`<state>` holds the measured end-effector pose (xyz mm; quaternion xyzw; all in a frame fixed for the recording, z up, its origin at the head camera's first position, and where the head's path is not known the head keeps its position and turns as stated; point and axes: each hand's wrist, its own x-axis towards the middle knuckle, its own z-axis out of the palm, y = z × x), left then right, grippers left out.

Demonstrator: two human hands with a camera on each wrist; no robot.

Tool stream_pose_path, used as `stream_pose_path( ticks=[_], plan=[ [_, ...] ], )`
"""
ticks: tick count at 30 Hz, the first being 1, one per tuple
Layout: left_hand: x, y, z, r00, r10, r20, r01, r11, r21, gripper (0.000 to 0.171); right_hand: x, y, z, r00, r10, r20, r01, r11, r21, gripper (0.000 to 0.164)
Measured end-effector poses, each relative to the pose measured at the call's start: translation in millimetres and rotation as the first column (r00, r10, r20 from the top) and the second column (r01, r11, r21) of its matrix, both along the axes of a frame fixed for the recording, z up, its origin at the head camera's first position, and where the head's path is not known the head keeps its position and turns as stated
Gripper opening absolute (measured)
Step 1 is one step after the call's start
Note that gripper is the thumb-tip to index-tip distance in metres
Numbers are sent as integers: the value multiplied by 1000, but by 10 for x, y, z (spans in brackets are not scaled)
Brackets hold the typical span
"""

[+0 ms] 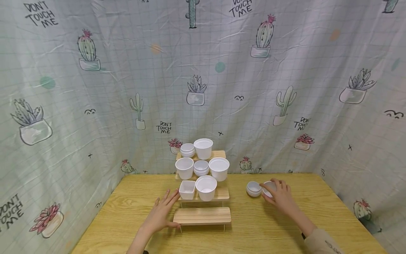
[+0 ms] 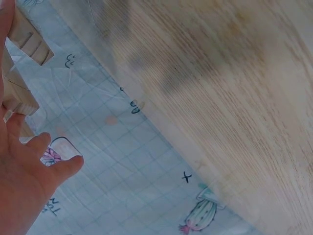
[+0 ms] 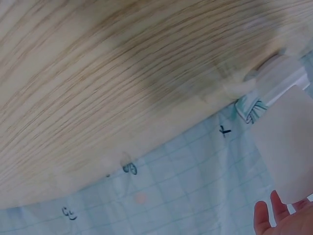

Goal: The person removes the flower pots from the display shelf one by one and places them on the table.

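Note:
My right hand [image 1: 280, 197] grips a small white flowerpot [image 1: 268, 189] over the right side of the table. In the right wrist view the pot [image 3: 288, 144] has flat, tapering sides, with fingertips at one end. Close to its left stands a round white pot [image 1: 254, 189]. My left hand [image 1: 160, 214] spreads its fingers along the left side of a stepped wooden stand [image 1: 202, 216], the thumb by the lowest step and the fingertips by the step above. A square white pot [image 1: 187, 190] and a round pot [image 1: 206, 188] stand on that upper step.
Two higher steps hold several more white pots, including a wide round one [image 1: 219, 169] and a tall one [image 1: 203, 148] at the top. Around the stand lies a yellow wood-grain table [image 1: 253, 225]. A cactus-print cloth [image 1: 222, 106] hangs behind and at both sides.

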<state>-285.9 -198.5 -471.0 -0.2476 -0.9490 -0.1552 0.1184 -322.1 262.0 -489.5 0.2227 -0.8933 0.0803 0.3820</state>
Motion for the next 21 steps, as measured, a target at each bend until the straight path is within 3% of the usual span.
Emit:
stream_pose_path(
  ticks=[11,21],
  plan=[
    [-5,0,-4,1000,-5,1,5,1000,13,108,-129,74,-21,999,-33,10,33,999,-24,38],
    [-4,4,2,1000,-3,1,3,1000,10,107,-268,148,-61,987,-127,95,129,992,-15,38]
  ],
)
